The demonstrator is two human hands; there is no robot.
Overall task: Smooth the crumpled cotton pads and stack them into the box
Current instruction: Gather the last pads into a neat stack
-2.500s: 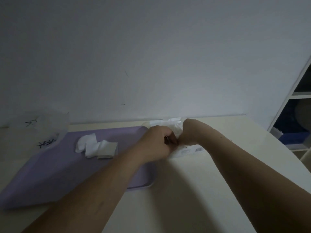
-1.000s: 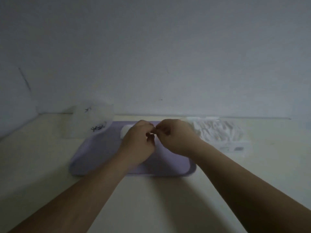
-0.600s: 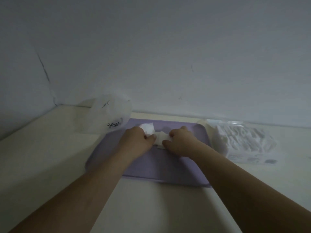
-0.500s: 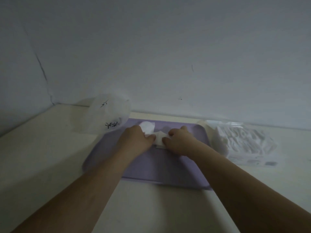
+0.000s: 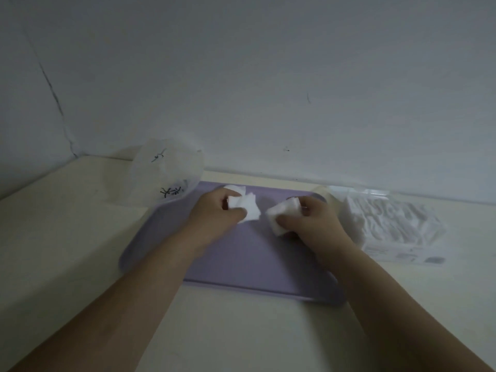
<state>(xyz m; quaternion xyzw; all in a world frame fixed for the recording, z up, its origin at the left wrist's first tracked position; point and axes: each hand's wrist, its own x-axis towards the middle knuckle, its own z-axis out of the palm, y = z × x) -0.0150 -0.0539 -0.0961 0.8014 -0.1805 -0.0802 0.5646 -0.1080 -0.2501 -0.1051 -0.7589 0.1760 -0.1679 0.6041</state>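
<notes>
1. First, at the back left of the worktop (image 5: 67,237), a thin clear plastic bag (image 5: 166,173) with black marks stands by the wall. Its lower edge overlaps the far left corner of the tray.
2. A purple tray (image 5: 257,259) lies flat in the middle of the worktop, its long side running left to right.
3. The left hand (image 5: 214,214) is over the far left part of the tray. Its fingers and thumb are curled round a crumpled white cotton pad (image 5: 249,209), which sticks out to the right of the thumb.
4. A white scrap (image 5: 235,188) shows past the knuckles, by the tray's far edge; whether it is a separate pad cannot be told.
5. A strip of bare tray separates the two held pads, which are near each other but apart.
6. The right hand (image 5: 314,222) is over the far right part of the tray. It pinches a second pad (image 5: 281,216), also crumpled, between thumb and curled fingers, and the pad pokes out leftward.
7. A clear box (image 5: 402,255) sits on the worktop just beside the tray's right edge, near the wall, holding a mass of white stacked pads (image 5: 381,218).
</notes>
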